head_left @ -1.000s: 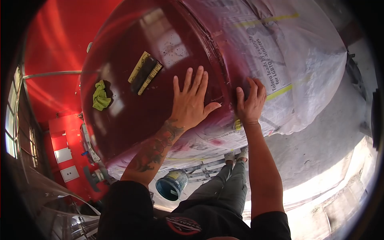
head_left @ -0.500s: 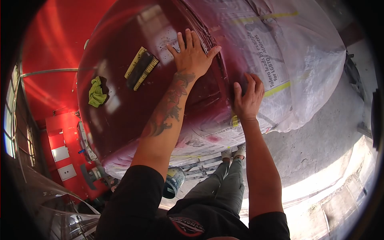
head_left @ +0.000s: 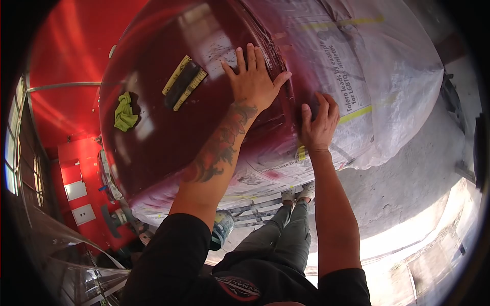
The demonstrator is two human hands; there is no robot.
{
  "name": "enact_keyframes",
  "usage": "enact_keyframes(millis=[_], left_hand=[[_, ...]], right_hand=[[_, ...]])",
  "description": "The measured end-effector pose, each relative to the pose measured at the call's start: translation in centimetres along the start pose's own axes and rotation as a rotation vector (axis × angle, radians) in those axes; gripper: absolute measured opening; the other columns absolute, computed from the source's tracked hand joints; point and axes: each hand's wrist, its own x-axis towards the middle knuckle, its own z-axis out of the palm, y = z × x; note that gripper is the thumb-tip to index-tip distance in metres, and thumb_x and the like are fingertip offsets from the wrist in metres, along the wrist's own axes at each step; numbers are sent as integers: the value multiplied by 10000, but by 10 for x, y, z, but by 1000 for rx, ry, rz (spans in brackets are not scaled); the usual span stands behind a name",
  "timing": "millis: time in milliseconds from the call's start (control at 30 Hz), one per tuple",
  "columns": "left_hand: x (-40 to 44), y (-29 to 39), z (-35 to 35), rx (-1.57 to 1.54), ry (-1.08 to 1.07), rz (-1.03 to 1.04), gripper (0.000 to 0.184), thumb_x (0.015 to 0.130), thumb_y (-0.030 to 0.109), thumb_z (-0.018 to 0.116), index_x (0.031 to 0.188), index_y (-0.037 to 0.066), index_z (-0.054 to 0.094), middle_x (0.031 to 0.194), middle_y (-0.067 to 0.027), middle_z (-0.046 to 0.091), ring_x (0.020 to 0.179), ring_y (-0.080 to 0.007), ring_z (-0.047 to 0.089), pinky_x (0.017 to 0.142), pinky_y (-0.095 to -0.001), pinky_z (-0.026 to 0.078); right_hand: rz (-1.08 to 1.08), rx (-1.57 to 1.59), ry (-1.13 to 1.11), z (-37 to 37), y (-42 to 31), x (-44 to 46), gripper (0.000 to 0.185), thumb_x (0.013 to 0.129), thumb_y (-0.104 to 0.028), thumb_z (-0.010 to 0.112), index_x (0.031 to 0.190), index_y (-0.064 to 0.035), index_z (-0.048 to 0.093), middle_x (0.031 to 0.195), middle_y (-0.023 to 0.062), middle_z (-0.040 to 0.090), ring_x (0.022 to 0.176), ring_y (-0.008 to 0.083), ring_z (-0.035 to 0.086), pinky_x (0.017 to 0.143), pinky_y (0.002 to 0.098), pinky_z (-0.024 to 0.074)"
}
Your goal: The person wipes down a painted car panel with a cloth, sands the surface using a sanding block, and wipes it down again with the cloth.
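Note:
My left hand [head_left: 252, 81] lies flat, fingers spread, on a glossy dark red car panel [head_left: 168, 148], close to its taped right edge. Nothing is held in it. My right hand [head_left: 320, 125] rests on the masking newspaper [head_left: 347, 76] beside that edge, fingers apart and slightly bent, also without anything in it. Left of my left hand, a dark sanding block [head_left: 185, 84] wrapped in yellow-backed sandpaper sits on the panel. A crumpled lime-green cloth [head_left: 125, 112] lies further left. Wet-looking specks show on the paint near my left fingertips.
Clear plastic sheeting [head_left: 403, 102] and yellow tape [head_left: 354, 114] cover the area to the right. Below the panel's near edge stands a bucket [head_left: 222, 229] by my legs. Bright red bodywork [head_left: 66, 117] rises on the left. Grey concrete floor [head_left: 388, 188] shows at the right.
My left hand has slid slightly right and toward me across the panel, still flat. My right hand stays at about the same place on the masking. The view has shifted a little.

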Motion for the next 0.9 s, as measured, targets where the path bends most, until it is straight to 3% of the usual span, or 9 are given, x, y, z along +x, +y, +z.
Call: enact_keyframes(millis=[167, 467, 533, 767, 833, 867, 900], left_hand=[[-12, 5, -5, -5, -25, 7, 1046, 960, 780, 365, 1582, -56, 276, 1670, -201, 277, 1553, -421, 201, 1159, -757, 123], [-38, 13, -11, -33, -10, 57, 1027, 956, 753, 428, 1562, -68, 315, 1654, -218, 300, 1544, -426, 220, 1156, -752, 141], [-46, 14, -10, -41, 43, 79, 1002, 938, 742, 472, 1529, -63, 393, 1632, -212, 338, 1530, -418, 252, 1154, -745, 168], [-69, 11, -24, -63, -12, 142, 989, 936, 731, 485, 1531, -53, 395, 1647, -206, 302, 1531, -417, 249, 1148, -752, 172], [-73, -5, -33, -110, -49, 248, 882, 932, 619, 618, 1532, 7, 411, 1649, -205, 283, 1534, -421, 236, 1160, -731, 185], [-71, -20, -38, -102, -50, 245, 882, 932, 619, 618, 1532, 7, 411, 1649, -205, 283, 1534, -421, 236, 1160, -731, 185], [-65, -42, -43, -193, 13, 195, 829, 911, 517, 695, 1531, 45, 415, 1655, -189, 273, 1542, -414, 225, 1180, -706, 174]], right_hand=[[7, 1, -3, -1, -1, 0, 447, 958, -378, 662, 1283, -76, 613, 1298, 143, 565, 1212, 362, 526, 1072, 510, 367], [16, -4, -19, -1, -1, 0, 455, 964, -386, 653, 1296, -77, 609, 1304, 148, 556, 1227, 357, 515, 1081, 507, 357], [13, 0, -15, -1, 0, 0, 454, 964, -383, 653, 1295, -77, 610, 1303, 149, 556, 1226, 358, 515, 1080, 506, 357], [-3, 21, -6, -1, -1, 0, 453, 971, -383, 653, 1297, -72, 606, 1292, 155, 560, 1210, 366, 524, 1066, 508, 368], [-4, 20, -2, 0, 2, 0, 456, 973, -389, 651, 1297, -72, 606, 1291, 156, 561, 1207, 369, 525, 1064, 509, 370], [-1, 10, 0, 1, 3, -1, 459, 976, -396, 650, 1298, -71, 606, 1290, 157, 562, 1204, 372, 525, 1061, 511, 373], [0, 16, 1, 2, 2, -1, 459, 976, -396, 650, 1298, -71, 606, 1290, 157, 562, 1204, 372, 525, 1061, 511, 373]])
